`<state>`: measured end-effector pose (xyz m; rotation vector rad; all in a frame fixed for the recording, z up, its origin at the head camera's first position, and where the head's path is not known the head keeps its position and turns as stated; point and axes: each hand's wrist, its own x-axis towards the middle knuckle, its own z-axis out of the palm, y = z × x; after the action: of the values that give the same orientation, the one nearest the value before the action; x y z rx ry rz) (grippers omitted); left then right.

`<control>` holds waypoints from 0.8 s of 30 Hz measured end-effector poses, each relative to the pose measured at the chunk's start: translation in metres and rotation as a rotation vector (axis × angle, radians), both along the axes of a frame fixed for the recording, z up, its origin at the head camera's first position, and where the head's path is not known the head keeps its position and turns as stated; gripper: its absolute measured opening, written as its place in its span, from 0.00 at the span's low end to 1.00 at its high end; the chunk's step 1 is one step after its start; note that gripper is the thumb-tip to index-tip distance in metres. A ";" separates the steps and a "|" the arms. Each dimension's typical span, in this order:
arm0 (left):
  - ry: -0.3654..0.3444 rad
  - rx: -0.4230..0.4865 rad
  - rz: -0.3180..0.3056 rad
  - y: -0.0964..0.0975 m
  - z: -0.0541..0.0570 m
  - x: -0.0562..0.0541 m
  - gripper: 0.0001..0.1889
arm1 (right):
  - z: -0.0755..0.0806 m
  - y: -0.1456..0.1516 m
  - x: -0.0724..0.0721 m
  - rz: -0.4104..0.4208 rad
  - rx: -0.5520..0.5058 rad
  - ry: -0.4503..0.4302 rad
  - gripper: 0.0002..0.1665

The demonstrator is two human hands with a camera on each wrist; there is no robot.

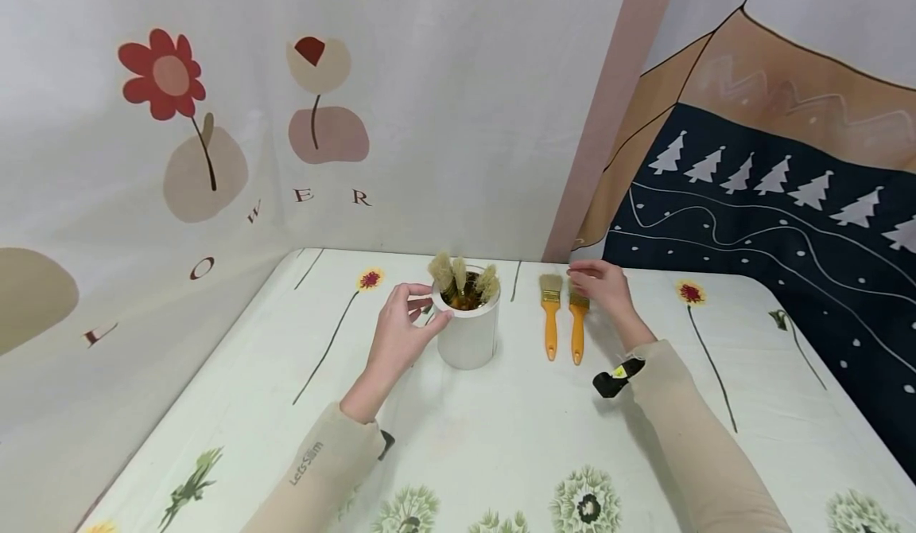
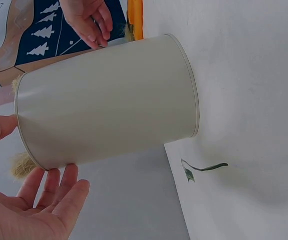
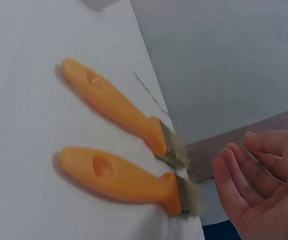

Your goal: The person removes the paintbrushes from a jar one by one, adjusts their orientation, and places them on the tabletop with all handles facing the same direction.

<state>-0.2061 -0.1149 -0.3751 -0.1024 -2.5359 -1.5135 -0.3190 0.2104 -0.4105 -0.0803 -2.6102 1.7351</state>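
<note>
White container (image 1: 468, 344) stands upright on the desk (image 1: 501, 429), center of frame. Several bristle tufts (image 1: 442, 274) stick up past its rim; the inside is dark brown, details too small to tell. Left hand (image 1: 397, 332) is at the container's left side, holding it near the top: thumb on the front of the rim, other fingers curved round the left side. Left wrist view agrees, thumb and fingertips touching at the rim end, container wall filling the middle of that view.

Right hand (image 1: 608, 290) is right of center, well apart from the container, fingers loosely bent, nothing gripped. It's over the bristle end of the right brush (image 1: 578, 328); right wrist view has the fingers at lower right, near the bristles, with a visible gap. Left brush (image 1: 550, 320) lies just beside it, between container and right hand. Both brushes: orange handles toward the bottom of the frame, bristles toward the top, flat on the desk.

Desk cover is white with printed flowers. Behind, a pale curtain (image 1: 458, 119) with a red flower print upper left; navy tree print (image 1: 758, 215) at right.
</note>
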 end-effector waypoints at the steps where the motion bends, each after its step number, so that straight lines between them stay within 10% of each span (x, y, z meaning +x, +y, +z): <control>1: -0.001 0.000 0.001 0.000 0.000 0.000 0.26 | 0.002 -0.002 0.000 0.002 0.003 0.001 0.22; 24: 0.003 0.004 0.001 0.000 -0.001 -0.001 0.26 | 0.036 -0.049 0.021 0.219 -0.116 0.105 0.21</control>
<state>-0.2069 -0.1150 -0.3763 -0.1025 -2.5301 -1.5163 -0.2976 0.1611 -0.3749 0.2986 -2.5245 1.8977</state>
